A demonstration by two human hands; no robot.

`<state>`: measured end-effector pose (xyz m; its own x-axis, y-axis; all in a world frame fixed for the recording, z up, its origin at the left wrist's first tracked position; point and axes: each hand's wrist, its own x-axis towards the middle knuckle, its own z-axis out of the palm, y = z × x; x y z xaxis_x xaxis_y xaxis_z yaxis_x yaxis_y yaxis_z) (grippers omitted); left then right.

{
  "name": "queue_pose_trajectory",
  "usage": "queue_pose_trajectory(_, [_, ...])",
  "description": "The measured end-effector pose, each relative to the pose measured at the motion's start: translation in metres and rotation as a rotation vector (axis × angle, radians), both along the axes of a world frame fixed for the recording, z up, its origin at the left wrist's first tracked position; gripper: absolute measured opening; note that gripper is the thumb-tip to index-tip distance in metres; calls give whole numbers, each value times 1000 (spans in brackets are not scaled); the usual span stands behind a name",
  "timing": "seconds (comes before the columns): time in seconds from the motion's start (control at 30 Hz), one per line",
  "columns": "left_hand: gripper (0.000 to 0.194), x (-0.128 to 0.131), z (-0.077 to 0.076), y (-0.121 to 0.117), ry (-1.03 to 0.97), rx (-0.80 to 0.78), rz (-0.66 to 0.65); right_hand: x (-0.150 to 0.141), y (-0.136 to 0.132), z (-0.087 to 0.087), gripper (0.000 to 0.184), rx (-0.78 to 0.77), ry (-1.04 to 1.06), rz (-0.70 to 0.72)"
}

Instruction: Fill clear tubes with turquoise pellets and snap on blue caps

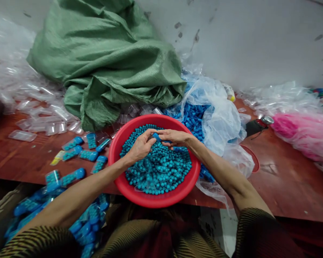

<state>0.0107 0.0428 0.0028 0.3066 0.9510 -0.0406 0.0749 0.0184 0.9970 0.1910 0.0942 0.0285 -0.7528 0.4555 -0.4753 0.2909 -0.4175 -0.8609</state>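
Observation:
A red plastic basin (154, 202) full of small turquoise beads (158, 175) is in front of me. Over its far half, my left hand (142, 146) and my right hand (175, 137) meet, fingertips closed around a blue cap (156, 137). Whether a see-through container is attached to the cap is hidden by the fingers. Several see-through containers lie half sunk among the beads. To the left of the basin, several bead-filled containers with blue caps (88, 155) lie on the red table.
A big green woven sack (118, 53) slumps behind the basin. Transparent containers (52, 120) are spread at the left. Blue caps (191, 118) spill from a white plastic bag (218, 111) at the right, near a pink bag (301, 130). More filled containers (87, 229) are piled below the table edge.

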Motion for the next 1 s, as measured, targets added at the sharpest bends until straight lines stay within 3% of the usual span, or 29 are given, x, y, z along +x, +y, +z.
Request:
queue_pose_trajectory(0.33, [25,-1,0,3,44,-1,6,-8,-9,-10,35,-10,39,-102])
queue_pose_trajectory(0.57, [37,-8,5,6,-151,-166,49,-3,-4,3,29,-2,189,-337])
queue_pose_trajectory(0.7, [36,-8,7,6,-113,-163,60,1,-7,3,24,250,61,-462])
queue_pose_trajectory(0.8, [36,-6,7,5,-68,-126,46,-6,-11,-2,38,560,-134,-496])
queue_pose_trajectory(0.87, [41,-4,6,5,-57,-96,41,-14,-14,-3,47,748,-215,-468])
queue_pose_trajectory(1.0, [52,-3,3,4,-71,-73,59,-29,-25,1,42,1035,-303,-270])
